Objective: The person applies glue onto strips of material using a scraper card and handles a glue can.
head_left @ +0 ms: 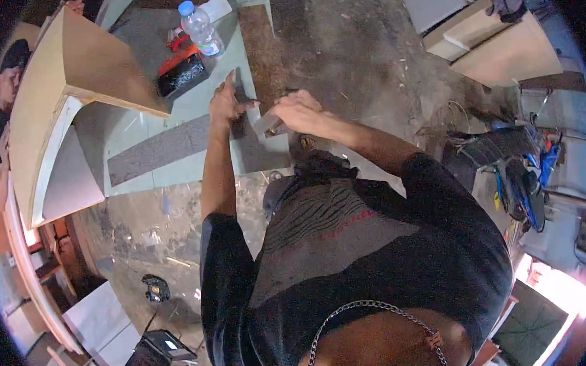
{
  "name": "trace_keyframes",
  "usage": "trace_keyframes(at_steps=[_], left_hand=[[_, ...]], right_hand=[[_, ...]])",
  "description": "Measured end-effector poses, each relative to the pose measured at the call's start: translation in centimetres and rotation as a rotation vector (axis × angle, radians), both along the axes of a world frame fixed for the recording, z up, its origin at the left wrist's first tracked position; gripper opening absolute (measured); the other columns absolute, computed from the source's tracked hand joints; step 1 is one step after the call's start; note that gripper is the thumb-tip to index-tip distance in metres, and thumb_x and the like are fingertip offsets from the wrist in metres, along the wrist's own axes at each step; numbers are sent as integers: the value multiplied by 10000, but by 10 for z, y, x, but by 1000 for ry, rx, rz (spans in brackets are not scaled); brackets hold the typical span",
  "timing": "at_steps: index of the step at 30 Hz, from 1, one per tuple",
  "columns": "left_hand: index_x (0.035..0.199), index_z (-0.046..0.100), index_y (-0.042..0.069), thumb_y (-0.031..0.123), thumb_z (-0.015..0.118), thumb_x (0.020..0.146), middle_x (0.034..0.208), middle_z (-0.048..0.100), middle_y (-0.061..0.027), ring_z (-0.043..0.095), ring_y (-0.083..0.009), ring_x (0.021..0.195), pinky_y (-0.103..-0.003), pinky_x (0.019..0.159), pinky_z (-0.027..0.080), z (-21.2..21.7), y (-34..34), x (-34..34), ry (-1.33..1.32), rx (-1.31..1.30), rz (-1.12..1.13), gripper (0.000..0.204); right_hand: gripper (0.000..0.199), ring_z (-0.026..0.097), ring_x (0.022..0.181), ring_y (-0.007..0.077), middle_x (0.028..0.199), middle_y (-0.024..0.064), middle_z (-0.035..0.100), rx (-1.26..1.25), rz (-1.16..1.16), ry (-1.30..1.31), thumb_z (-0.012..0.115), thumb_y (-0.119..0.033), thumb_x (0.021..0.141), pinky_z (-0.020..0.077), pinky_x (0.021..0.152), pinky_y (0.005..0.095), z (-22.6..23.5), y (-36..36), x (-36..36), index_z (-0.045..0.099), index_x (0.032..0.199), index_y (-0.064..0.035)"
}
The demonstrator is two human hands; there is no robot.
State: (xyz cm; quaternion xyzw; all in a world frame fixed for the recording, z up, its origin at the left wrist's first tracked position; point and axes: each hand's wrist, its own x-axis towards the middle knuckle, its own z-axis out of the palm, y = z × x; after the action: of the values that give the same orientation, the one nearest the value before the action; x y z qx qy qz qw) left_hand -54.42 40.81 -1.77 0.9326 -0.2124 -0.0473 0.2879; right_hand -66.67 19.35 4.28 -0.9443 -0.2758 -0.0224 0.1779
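The left hand's (225, 102) fingers are lying spread and flat, pressing down on a long grey strip (174, 147) of board that is resting across a pale sheet (197, 110) on the floor. The right hand's (297, 113) fingers are curling closed around a small grey block (270, 122), holding it against the near end of the strip, just beside the left hand. What the block is I cannot tell for sure; it may be a sanding block or an offcut.

The two hands are working very close together, so a slip of the block could probably catch the left fingers. The strip is only being pinned by the flat palm; a hard push could make it slide on the smooth sheet.

Farther out, a plastic water bottle (200, 28) is lying beyond the left hand, next to a black and orange case (182, 72) sitting on the same sheet. A large open wooden cabinet (71, 82) is standing to the left, crowding that side of the sheet. Cables and tools (522, 170) are lying tangled well to the right, and more boards (502, 48) are stacked at the upper right. The concrete floor (355, 46) is showing dust and scraps.
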Motion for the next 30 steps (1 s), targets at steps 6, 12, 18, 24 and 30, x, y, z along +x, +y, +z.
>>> trace_keyframes(at_steps=[6,12,18,24,30], left_hand=[[1510,340,156,499,938,490,1296,592,-183,570,-390,1193,-480,960,503,5,2,-7,20,17,-15,1231],[1503,356,155,510,929,502,1322,576,-185,561,-378,1211,-485,967,497,6,4,-6,8,18,4,1207],[1506,356,177,534,922,510,1362,552,-175,536,-366,1253,-479,996,481,4,6,-9,-39,12,8,1200],[1517,335,195,563,913,500,1394,537,-148,519,-357,1278,-493,1021,462,13,-1,-8,78,112,22,1227],[1521,326,195,591,897,515,1380,542,-143,516,-351,1278,-477,1027,461,0,8,-5,21,88,11,1223]], right_hand=[[99,676,875,319,860,108,681,-135,-157,153,631,-156,801,506,742,470,8,4,-22,691,864,-109],[152,676,906,317,881,105,678,-293,-120,305,573,-211,852,514,752,480,22,1,-33,689,883,-119],[168,678,915,316,895,117,678,-237,-27,197,574,-202,854,516,753,479,16,-10,-34,704,936,-136],[182,669,926,317,897,105,680,-74,-82,172,630,-180,821,510,768,462,23,-8,-28,697,985,-139],[161,695,906,313,897,117,708,-183,-103,220,612,-171,825,529,744,467,12,25,-52,701,950,-121]])
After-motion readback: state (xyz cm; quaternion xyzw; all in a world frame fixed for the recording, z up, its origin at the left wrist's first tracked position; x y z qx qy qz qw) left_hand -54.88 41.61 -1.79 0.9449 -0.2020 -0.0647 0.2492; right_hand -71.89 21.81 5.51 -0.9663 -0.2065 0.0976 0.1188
